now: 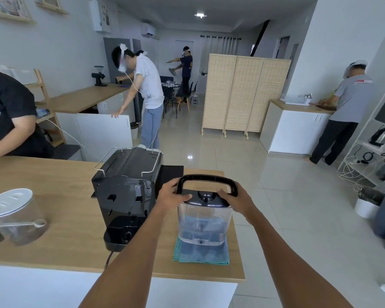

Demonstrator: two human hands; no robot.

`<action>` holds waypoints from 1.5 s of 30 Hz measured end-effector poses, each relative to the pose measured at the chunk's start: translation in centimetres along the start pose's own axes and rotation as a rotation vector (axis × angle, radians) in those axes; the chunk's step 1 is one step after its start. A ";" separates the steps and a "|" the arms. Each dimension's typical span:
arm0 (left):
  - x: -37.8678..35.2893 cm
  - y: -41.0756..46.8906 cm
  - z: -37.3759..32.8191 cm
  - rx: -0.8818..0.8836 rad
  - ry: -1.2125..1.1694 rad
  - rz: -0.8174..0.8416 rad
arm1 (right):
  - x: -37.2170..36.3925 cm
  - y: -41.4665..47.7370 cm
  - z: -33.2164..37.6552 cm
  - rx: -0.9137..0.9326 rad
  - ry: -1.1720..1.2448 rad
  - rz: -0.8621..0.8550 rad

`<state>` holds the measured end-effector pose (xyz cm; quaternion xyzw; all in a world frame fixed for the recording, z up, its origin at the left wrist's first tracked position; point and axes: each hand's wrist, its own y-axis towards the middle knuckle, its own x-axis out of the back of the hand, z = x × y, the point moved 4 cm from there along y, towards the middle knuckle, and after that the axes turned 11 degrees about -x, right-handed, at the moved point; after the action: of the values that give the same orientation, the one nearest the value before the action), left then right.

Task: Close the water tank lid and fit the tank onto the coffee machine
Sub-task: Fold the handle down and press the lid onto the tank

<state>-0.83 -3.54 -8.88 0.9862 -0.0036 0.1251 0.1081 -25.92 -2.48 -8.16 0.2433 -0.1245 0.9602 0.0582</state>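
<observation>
A clear plastic water tank (201,225) with some water in it stands upright on a teal cloth (201,254) near the right end of the wooden counter. Its black lid (206,197) lies flat on the tank's top, and a black carry handle (207,180) stands up above it. My left hand (172,194) grips the lid's left edge by the handle's base. My right hand (232,200) grips the lid's right edge. The black coffee machine (126,194) stands just left of the tank, its back with the empty tank bay facing me.
A clear canister with a white lid (13,216) and a spoon stands at the counter's left. A person in a black shirt (7,116) leans in at far left. The counter's right edge (239,241) lies close beside the tank. Other people work farther back.
</observation>
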 end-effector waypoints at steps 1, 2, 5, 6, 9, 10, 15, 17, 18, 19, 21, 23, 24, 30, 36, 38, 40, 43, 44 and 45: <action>0.0 0.1 0.0 -0.014 0.013 -0.018 | 0.1 -0.2 0.0 0.033 -0.038 0.005; 0.0 0.2 -0.1 -0.024 0.014 -0.038 | 0.2 -0.3 0.0 0.063 -0.070 0.000; -0.2 0.5 0.1 -0.039 0.043 -0.073 | 0.6 -0.4 -0.1 0.117 -0.103 -0.031; -0.2 0.8 0.5 -0.043 0.051 -0.082 | 0.7 -0.3 -0.1 0.113 -0.109 -0.041; -0.4 0.9 0.8 -0.047 0.066 -0.115 | 0.7 -0.3 -0.2 0.095 -0.102 -0.059; -0.4 0.8 0.8 -0.052 0.062 -0.130 | 0.6 -0.4 -0.2 0.075 -0.093 -0.051; -0.6 0.1 0.2 -0.080 0.056 -0.157 | 0.4 -0.7 -0.1 -0.055 -0.025 -0.007; -0.7 -0.1 0.1 -0.092 0.066 -0.161 | 0.3 -0.8 0.3 -0.086 0.026 -0.034; -0.6 -0.2 0.1 -0.091 0.065 -0.159 | 0.3 -0.9 0.5 -0.088 0.046 -0.052; -0.6 -0.2 0.1 -0.089 0.060 -0.156 | 0.2 -1.0 0.8 -0.076 0.061 -0.074; -0.6 -0.3 0.2 -0.088 0.040 -0.150 | 0.0 -1.3 1.1 -0.049 0.084 -0.136; -0.7 -0.5 0.0 -0.028 0.030 -0.166 | -0.3 -1.6 1.3 -0.030 0.107 -0.178; -0.8 -0.6 -0.3 0.012 0.022 -0.185 | -0.3 -1.6 1.4 -0.033 0.120 -0.181; -1.1 -0.4 -1.6 0.067 0.059 -0.292 | -0.1 -1.6 1.6 -0.082 0.154 -0.179; -1.1 -0.3 -1.5 0.096 0.001 -0.360 | -0.4 -1.3 1.9 -0.111 0.215 -0.226; -1.1 -0.1 -1.6 0.121 -0.004 -0.332 | -0.5 -1.2 1.9 -0.093 0.226 -0.197; -1.5 -0.1 -1.6 0.144 -0.008 -0.252 | -0.6 -1.1 1.8 -0.080 0.238 -0.143; -1.9 0.4 -0.8 0.176 -0.041 -0.132 | -0.6 -1.2 1.6 -0.070 0.227 -0.051; -2.0 0.4 -0.6 0.194 -0.055 -0.092 | -0.7 -1.2 1.4 -0.051 0.179 -0.023; -2.2 0.4 -0.4 0.205 -0.053 -0.052 | -0.8 -1.2 1.2 -0.029 0.116 -0.001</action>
<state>-3.08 -3.85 -8.94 0.9948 0.0319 0.0959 0.0097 -24.44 -1.67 -7.29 0.1862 -0.1345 0.9708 0.0691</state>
